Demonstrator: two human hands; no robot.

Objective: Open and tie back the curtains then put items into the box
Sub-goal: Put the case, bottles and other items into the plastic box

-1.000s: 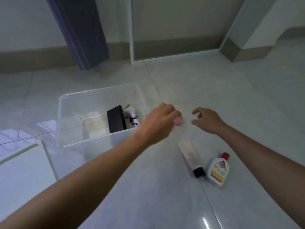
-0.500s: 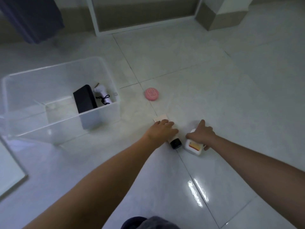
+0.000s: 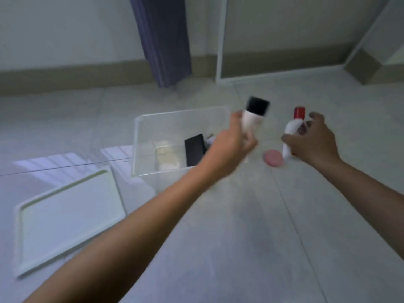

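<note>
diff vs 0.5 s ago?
Left hand lifted the black-capped tube off the floor toward the clear box; right hand lifted the red-capped bottle. The pink disc is still on the floor and the black item still in the box.
</note>
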